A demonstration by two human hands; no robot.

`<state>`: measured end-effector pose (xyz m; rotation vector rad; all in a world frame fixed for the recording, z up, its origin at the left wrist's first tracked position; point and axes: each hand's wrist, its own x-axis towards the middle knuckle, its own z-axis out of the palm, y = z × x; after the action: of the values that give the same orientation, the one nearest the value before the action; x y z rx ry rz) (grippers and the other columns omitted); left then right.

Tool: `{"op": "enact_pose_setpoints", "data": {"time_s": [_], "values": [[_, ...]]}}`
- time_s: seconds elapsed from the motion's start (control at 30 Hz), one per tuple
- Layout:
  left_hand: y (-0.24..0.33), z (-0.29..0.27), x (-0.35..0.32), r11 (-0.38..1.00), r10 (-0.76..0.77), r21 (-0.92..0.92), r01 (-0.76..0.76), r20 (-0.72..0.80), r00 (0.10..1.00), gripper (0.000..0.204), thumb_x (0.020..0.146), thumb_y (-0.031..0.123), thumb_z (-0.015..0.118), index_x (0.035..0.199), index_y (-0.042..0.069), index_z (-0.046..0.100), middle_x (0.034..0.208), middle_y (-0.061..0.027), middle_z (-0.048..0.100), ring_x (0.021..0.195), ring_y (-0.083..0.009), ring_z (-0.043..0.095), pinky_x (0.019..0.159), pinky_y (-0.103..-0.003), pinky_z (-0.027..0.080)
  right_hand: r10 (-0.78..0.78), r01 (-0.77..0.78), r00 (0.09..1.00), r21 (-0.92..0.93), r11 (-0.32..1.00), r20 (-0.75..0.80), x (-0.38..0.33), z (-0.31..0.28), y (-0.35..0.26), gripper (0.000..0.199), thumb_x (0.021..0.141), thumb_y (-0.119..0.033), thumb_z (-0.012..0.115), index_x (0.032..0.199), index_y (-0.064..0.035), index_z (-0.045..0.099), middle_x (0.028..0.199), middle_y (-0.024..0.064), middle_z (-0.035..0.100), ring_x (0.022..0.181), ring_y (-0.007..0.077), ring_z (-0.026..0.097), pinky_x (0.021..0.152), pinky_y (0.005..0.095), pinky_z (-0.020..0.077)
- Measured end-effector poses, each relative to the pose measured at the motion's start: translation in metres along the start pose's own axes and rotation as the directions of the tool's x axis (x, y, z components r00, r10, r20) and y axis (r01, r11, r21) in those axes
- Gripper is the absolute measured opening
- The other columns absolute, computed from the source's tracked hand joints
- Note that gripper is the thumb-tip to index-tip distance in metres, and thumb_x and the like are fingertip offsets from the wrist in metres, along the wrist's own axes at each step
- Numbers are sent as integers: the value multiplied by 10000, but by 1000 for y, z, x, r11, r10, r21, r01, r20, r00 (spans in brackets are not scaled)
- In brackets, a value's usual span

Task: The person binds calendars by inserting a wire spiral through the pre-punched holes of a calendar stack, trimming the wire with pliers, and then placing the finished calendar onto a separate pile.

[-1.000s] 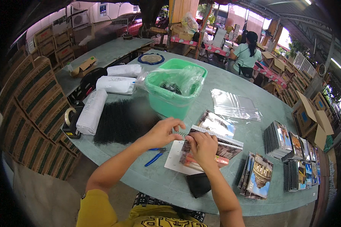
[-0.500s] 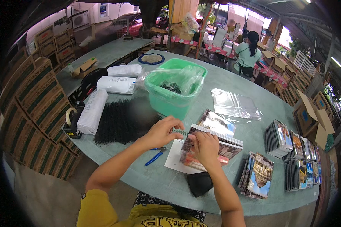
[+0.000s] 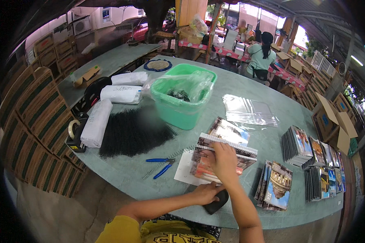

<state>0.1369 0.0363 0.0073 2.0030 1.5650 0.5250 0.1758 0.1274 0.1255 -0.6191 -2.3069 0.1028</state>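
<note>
My right hand is closed on a notebook with a photo cover, its fingers over the upper part and the pages' edge showing white. A long thin dark wire coil runs from the notebook's left edge down to the table. Near my right wrist, my left hand reaches across a soft-looking black pad, partly covering it; its fingers are too bunched to read. Beside the coil lie blue-handled pliers. White punched sheets stick out under the notebook. Another photo-covered notebook lies just behind.
A green bin with plastic and black coils stands behind many black coils. White rolls and a tape dispenser sit left. Clear bags, notebook stacks and cartons are right; a person stands beyond.
My left hand has let go of the coil and moved down to the black pad. The coil now trails from the notebook over the pliers. My right hand stays on the notebook.
</note>
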Motion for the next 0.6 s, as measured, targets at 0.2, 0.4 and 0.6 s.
{"op": "enact_pose_setpoints", "data": {"time_s": [0.2, 0.4, 0.6], "values": [[18, -154, -50, 989, 105, 121, 90, -980, 168, 268, 758, 114, 664, 982, 53, 530, 890, -128, 525, 812, -277, 568, 657, -419, 461, 126, -131, 990, 77, 988, 59, -13, -33, 29, 97, 804, -179, 632, 859, -101, 650, 743, 63, 634, 696, 230, 577, 641, 342, 366], [18, -166, -62, 936, 313, 351, 7, -845, 433, 465, 711, 37, 668, 1161, 86, 563, 945, -106, 563, 809, -268, 599, 660, -352, 505, 94, -92, 995, 46, 995, -29, -12, -20, 25, 62, 800, -160, 634, 827, -110, 659, 728, 37, 643, 672, 210, 581, 609, 334, 343], [-5, -139, -59, 911, 278, 412, 22, -652, 705, 415, 690, 51, 663, 1082, 174, 610, 859, -78, 521, 708, -223, 568, 553, -336, 478, 64, -62, 997, 53, 997, -39, -17, -19, 24, 50, 787, -146, 631, 818, -111, 646, 735, 38, 639, 685, 211, 582, 619, 349, 361]]}}
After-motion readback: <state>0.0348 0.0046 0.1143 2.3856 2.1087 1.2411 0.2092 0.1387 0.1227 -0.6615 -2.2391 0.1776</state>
